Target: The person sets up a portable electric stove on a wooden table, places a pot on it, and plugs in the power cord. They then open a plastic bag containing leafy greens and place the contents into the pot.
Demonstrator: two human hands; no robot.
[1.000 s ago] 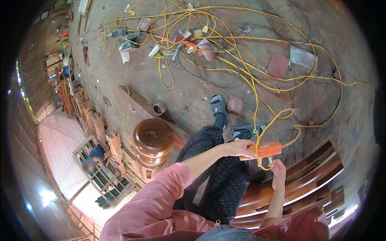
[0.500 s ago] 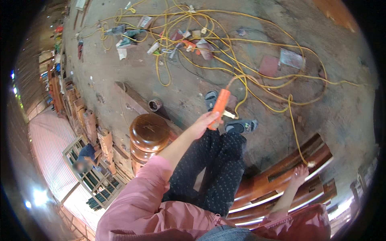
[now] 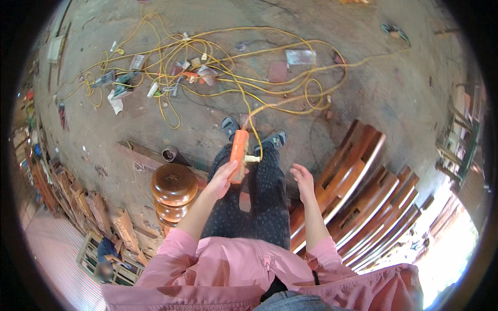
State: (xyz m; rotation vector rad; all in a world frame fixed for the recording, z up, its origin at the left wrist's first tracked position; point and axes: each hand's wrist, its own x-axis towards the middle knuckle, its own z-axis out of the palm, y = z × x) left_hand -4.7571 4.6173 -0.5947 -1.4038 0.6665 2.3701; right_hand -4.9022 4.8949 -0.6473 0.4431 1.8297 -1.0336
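Note:
My left hand (image 3: 222, 180) is wrapped round the lower end of an orange power strip (image 3: 238, 149), held tilted above my legs. A pale plug (image 3: 252, 158) sticks out of the strip's right side, with a yellow cord (image 3: 258, 139) running up from it toward the floor. My right hand (image 3: 305, 181) hovers to the right of my legs, fingers apart and nothing in them. Nearest to it are long varnished wooden pieces (image 3: 338, 179) with cut slots. Left of my legs stands a glossy turned wooden post (image 3: 175, 185).
Tangled yellow cords (image 3: 228, 78) spread over the floor ahead, among paper scraps and an orange socket block (image 3: 191, 76). A wooden beam (image 3: 140, 154) and a small round can (image 3: 169, 154) lie beside the post. At the far left, another person (image 3: 107, 251) is by a slatted frame.
My right hand has let go of the yellow cord's plug end and moved left, nearer my body. That cord now loops on the floor. The strip stays in my left hand; the view has turned right.

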